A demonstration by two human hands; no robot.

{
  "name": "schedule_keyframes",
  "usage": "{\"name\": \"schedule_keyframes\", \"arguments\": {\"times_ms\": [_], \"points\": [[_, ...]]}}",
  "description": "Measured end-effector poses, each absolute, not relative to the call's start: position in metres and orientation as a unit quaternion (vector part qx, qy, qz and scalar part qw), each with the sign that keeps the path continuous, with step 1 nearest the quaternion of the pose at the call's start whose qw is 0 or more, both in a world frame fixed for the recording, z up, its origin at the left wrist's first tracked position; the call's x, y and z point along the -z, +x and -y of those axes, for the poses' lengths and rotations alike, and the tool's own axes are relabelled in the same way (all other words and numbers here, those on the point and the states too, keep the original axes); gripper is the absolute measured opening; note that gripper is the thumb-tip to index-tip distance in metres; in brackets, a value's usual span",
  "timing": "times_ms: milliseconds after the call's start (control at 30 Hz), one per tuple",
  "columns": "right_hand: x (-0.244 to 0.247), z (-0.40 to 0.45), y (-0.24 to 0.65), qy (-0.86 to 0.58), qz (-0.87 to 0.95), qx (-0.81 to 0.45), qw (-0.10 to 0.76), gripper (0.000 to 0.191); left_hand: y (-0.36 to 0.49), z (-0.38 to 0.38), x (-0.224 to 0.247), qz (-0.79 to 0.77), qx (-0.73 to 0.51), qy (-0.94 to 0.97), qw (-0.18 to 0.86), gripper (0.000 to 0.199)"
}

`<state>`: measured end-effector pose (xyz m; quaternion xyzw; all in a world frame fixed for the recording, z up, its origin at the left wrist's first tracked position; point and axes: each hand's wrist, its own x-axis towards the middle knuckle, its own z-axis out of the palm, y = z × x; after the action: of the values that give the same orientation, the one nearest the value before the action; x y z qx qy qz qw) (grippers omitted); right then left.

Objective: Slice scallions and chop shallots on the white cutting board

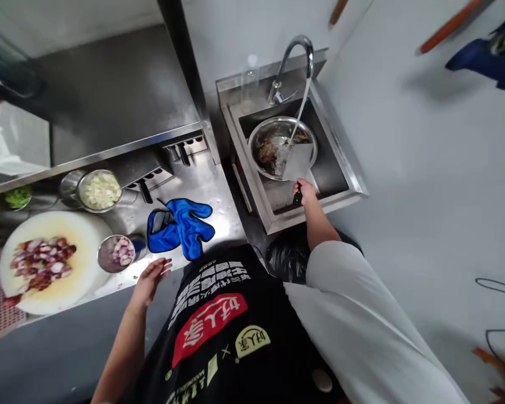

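Note:
My right hand [305,192] is wrapped round the black handle of a wide-bladed cleaver [298,161]. The blade lies over the near right part of a round metal bowl [256,163] in the sink [273,224]. Water runs from the curved faucet [303,42] into the bowl, which holds murky water with brown and yellow scraps. My left hand [154,278] hangs just off the counter's front edge, fingers apart and holding nothing, near the blue cloth [189,224] and a metal cup of peeled shallots [123,251].
On the left, a round cutting board [84,241] bears chopped reddish pieces. Behind it stand containers of chopped white vegetable [100,191] and greens [17,197]. Knives sit in racks [151,178] under the steel shelf [122,84]. A black bag [288,258] lies below the sink.

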<state>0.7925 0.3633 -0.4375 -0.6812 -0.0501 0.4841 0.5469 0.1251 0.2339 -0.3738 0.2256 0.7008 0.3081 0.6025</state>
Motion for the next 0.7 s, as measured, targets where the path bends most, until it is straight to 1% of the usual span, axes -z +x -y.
{"name": "schedule_keyframes", "arguments": {"times_ms": [100, 167, 233, 333, 400, 433, 533, 600, 700], "points": [[0.435, -0.359, 0.765, -0.695, 0.025, -0.472, 0.541, 0.030, 0.158, -0.299, 0.365, -0.598, -0.376, 0.209, 0.676, 0.044], [0.430, -0.347, 0.750, -0.704, 0.004, -0.461, 0.541, 0.027, 0.194, -0.342, 0.368, -0.563, -0.367, 0.221, 0.707, 0.037], [0.424, -0.328, 0.740, -0.706, -0.017, -0.448, 0.549, 0.025, 0.240, -0.378, 0.376, -0.563, -0.318, 0.273, 0.712, 0.036], [0.416, -0.298, 0.734, -0.707, -0.038, -0.433, 0.557, 0.026, 0.319, -0.417, 0.391, -0.554, -0.199, 0.420, 0.691, 0.036], [0.414, -0.281, 0.738, -0.710, -0.039, -0.427, 0.558, 0.028, 0.377, -0.439, 0.399, -0.532, -0.114, 0.538, 0.643, 0.033], [0.415, -0.274, 0.742, -0.713, -0.035, -0.425, 0.557, 0.029, 0.407, -0.451, 0.402, -0.519, -0.075, 0.601, 0.603, 0.031], [0.424, -0.262, 0.764, -0.721, -0.012, -0.416, 0.553, 0.032, 0.500, -0.489, 0.416, -0.459, 0.021, 0.769, 0.444, 0.028], [0.435, -0.260, 0.784, -0.721, 0.004, -0.411, 0.558, 0.035, 0.563, -0.514, 0.432, -0.410, 0.079, 0.832, 0.365, 0.030], [0.451, -0.258, 0.819, -0.720, 0.029, -0.405, 0.563, 0.039, 0.651, -0.549, 0.468, -0.372, 0.167, 0.860, 0.307, 0.036]]}}
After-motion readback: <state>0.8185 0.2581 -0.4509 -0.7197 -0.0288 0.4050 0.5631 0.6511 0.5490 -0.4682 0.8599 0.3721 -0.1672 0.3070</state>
